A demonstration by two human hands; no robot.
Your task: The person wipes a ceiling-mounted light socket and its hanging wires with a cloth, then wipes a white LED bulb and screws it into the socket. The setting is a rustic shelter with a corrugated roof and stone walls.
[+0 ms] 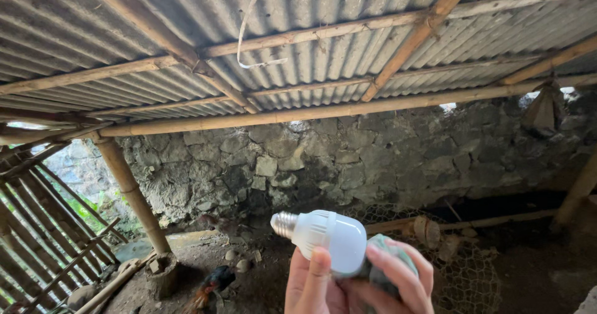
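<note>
Under corrugated roofing [348, 53], both hands' grip closes round a smooth white bulb [329, 238].

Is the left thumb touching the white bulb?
Touching. The head view shows the left hand with its thumb pressed flat against the side of the bulb, no gap between them. The right hand holds a cloth against the bulb's end.
</note>
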